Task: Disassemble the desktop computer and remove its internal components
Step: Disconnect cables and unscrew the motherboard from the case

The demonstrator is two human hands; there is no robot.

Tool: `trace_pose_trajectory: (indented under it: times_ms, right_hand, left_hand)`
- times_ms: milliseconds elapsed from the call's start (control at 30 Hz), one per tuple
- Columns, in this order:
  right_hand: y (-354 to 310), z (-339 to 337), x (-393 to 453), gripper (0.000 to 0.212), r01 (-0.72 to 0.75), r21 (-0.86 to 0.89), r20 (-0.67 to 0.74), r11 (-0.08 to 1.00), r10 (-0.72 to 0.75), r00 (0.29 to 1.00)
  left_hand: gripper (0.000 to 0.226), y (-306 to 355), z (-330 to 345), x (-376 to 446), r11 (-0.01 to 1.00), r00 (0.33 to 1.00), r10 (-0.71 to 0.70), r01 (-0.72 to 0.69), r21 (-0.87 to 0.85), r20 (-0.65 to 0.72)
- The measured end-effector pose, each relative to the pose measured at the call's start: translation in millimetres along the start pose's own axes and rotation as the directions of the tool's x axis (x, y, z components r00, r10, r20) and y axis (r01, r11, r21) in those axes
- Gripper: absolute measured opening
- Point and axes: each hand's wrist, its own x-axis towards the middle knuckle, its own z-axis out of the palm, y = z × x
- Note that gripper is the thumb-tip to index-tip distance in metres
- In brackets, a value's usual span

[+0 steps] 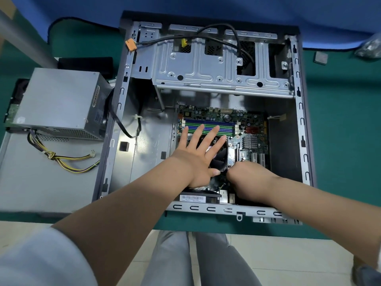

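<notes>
A: What's out already, at nine o'clock?

B: The power supply (59, 102), lying on a panel (31, 178) left of the case (305, 120), its cables (61, 159) trailing loose.

A: And inside?

B: The motherboard (243, 129) sits in the case's lower right, drive cage (218, 67) at twelve o'clock. The cooler fan (220, 155) sits on the board, just below the RAM slots (210, 125).

A: Hands?

B: The left hand (198, 155) lies flat on the fan, fingers straight and spread toward one o'clock, holding nothing. The right hand (249, 178) is curled at the fan's four-o'clock corner. It may be pinching a screw or clip, but I cannot tell what.

A: Advice?

B: I'd keep the left palm steady so the cooler doesn't twist, loosen corners diagonally, unplug the fan lead, then lift straight up.
</notes>
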Motion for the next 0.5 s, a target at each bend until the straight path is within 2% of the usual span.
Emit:
trace_pose_trajectory:
  times_ms: [200,500]
  right_hand:
    - [-1.2,1.8,2.2,0.011,0.077,-0.035,0.001,0.996,-0.077,0.997]
    - [2.3,3.6,0.9,0.015,0.056,-0.01,-0.006,0.998,-0.056,0.998]
  left_hand:
    - [0.078,-1.4,1.4,0.9,1.0,1.0,0.003,-0.003,0.002,-0.005]
    - [0.078,-1.2,1.1,1.0,1.0,1.0,0.006,-0.006,-0.018,0.004]
